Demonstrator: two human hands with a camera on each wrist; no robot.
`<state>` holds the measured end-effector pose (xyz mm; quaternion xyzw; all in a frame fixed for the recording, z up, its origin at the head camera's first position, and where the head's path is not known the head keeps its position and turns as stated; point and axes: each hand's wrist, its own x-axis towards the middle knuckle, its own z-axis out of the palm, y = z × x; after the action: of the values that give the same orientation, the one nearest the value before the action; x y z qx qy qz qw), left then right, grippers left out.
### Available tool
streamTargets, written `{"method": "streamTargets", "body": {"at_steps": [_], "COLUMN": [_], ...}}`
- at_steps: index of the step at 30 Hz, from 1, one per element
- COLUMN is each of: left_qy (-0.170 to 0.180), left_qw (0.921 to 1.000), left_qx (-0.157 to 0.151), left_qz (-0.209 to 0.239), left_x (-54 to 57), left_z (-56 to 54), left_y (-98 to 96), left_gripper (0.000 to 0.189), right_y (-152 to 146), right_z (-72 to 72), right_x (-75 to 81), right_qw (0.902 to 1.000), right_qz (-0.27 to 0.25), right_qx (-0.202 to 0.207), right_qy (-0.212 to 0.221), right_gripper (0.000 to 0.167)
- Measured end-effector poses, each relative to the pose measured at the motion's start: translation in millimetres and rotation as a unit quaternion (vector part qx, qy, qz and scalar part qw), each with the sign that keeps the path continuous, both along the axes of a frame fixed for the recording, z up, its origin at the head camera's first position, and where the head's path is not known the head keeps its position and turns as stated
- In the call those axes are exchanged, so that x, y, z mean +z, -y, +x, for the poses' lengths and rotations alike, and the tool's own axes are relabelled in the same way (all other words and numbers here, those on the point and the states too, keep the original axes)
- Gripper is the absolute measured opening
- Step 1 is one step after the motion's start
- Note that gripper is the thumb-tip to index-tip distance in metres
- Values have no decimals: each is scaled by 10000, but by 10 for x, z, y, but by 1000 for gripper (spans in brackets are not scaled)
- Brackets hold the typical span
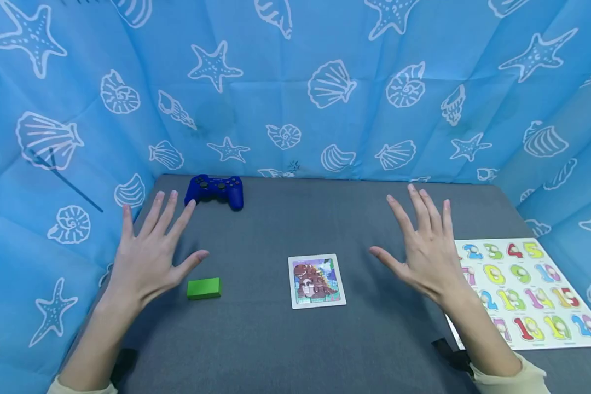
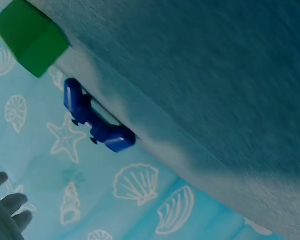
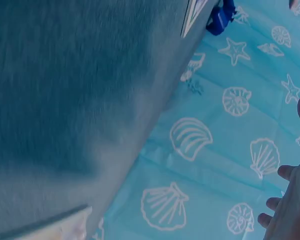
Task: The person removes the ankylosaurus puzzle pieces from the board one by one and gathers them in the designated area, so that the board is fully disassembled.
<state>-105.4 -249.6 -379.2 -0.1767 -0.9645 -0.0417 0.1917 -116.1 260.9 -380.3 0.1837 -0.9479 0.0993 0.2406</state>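
Note:
My left hand [image 1: 150, 257] is held with its fingers spread, holding nothing. Close beside its thumb lies a green block [image 1: 204, 288], and beyond its fingertips sits a blue game controller [image 1: 215, 191]. On the right, my right hand [image 1: 428, 251] also has spread fingers and nothing in it. It overlaps the left edge of a number puzzle board [image 1: 522, 295] in the head view. Between the two hands a small framed dinosaur jigsaw [image 1: 317, 280] lies flat. In the left wrist view the green block [image 2: 32, 37] and the controller [image 2: 97, 117] show beyond the hand.
A grey cloth-covered table [image 1: 276, 350] carries all these things. Blue curtains [image 1: 285, 93] with white shells and starfish hang along its back and both sides. Colourful numbered pieces with knobs sit in the puzzle board at the right edge.

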Motion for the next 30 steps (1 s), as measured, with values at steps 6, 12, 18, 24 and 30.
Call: {"method": "streamTargets", "body": {"at_steps": [6, 12, 18, 24, 30], "left_qy": [676, 1470, 2250, 3474, 4488], "left_qw": [9973, 9872, 9678, 9286, 8803], "left_qx": [-264, -500, -926, -1051, -1263], "left_qz": [110, 375, 645, 775, 878], "left_x": [3, 14, 43, 70, 50], "left_z": [13, 16, 75, 111, 133], "left_y": [-124, -284, -480, -762, -1032], "left_gripper": [88, 81, 68, 62, 61], "right_y": [115, 275, 485, 750, 981], "right_z": [25, 55, 51, -13, -120], "right_x": [-63, -80, -121, -221, -338], "right_qw": [9989, 9949, 9784, 9422, 9014], "right_qz": [-236, -467, -1007, -1613, -1870], "right_qx": [243, 485, 964, 1481, 2075], "right_qy": [311, 748, 1526, 2536, 3310], "right_gripper": [99, 96, 77, 59, 48]}}
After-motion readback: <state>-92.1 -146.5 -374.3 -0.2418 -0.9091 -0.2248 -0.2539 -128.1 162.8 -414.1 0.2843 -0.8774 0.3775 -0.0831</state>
